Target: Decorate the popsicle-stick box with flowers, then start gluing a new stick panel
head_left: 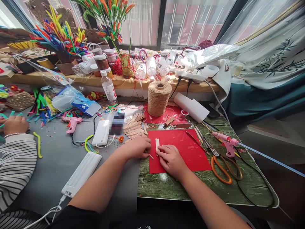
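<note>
A red sheet of paper (188, 149) lies on the green mat (209, 187). My left hand (137, 148) rests at the sheet's left edge, fingers curled round a thin stick-like object whose tip pokes out. My right hand (170, 159) lies on the red sheet with its fingertips pressing a pale wooden craft stick (157, 143) that stands lengthwise on the paper. A heap of several more wooden sticks (134, 127) lies just beyond my left hand.
A jute twine spool (158, 98) stands behind the sheet. Orange-handled scissors (221, 168) and a pink glue gun (226, 143) lie to the right. Another pink glue gun (72, 122), a white power bank (101, 133) and power strip (81, 173) lie left. Another person's hand (15, 124) rests at far left.
</note>
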Demonstrator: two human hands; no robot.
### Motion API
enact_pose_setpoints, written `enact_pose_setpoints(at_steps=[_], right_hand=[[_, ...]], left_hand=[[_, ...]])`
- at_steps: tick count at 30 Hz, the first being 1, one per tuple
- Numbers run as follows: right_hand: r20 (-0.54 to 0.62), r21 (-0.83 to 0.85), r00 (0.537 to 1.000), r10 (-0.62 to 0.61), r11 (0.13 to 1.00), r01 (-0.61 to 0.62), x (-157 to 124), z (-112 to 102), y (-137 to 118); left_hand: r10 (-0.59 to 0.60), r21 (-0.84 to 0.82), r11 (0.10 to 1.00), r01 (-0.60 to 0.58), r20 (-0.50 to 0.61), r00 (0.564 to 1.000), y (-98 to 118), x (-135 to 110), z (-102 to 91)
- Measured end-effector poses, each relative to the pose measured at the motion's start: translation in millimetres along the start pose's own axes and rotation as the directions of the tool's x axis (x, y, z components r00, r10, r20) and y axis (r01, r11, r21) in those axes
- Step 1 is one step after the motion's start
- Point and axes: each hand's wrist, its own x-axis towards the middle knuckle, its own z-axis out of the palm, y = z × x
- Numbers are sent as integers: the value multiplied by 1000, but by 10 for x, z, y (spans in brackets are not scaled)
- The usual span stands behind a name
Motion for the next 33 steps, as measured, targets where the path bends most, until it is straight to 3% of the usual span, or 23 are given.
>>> enact_pose_setpoints(at_steps=[3, 6, 7, 9, 10, 12, 17, 24, 27, 30, 33], right_hand=[[6, 1, 1000, -10, 1000, 10, -2, -9, 2], [12, -2, 1000, -4, 1000, 4, -9, -8, 12], [12, -1, 1000, -3, 1000, 3, -12, -5, 16], [9, 6, 1000, -2, 1000, 2, -19, 1, 23], [7, 10, 1000, -2, 1000, 2, -22, 3, 25], [1, 17, 1000, 0, 1000, 0, -24, 3, 25], [-1, 27, 1000, -1, 1000, 1, -20, -13, 22], [4, 24, 1000, -1, 1000, 1, -23, -4, 38], [-3, 21, 1000, -4, 1000, 4, -26, 4, 47], [3, 20, 1000, -8, 1000, 8, -26, 7, 51], [5, 22, 1000, -10, 1000, 10, -23, 4, 49]], left_hand=[[-18, -40, 999, 18, 2, 1000, 41, -2, -26], [-155, -38, 988, 151, -190, 969, -43, -38, -141], [-231, -24, 972, 235, -298, 926, -100, -64, -190], [-379, -5, 902, 431, -487, 787, -234, -129, -278], [-435, 0, 857, 515, -536, 724, -298, -161, -308], [-532, 11, 778, 628, -521, 667, -399, -210, -333], [-654, 42, 728, 685, -257, 711, -454, -204, -257], [-661, -5, 725, 688, -285, 694, -367, -176, -249], [-634, -187, 769, 612, -350, 690, -234, -111, -212], [-614, -419, 769, 483, -271, 742, -44, 19, -65], [-591, -398, 776, 489, -188, 785, 108, 149, 119]])
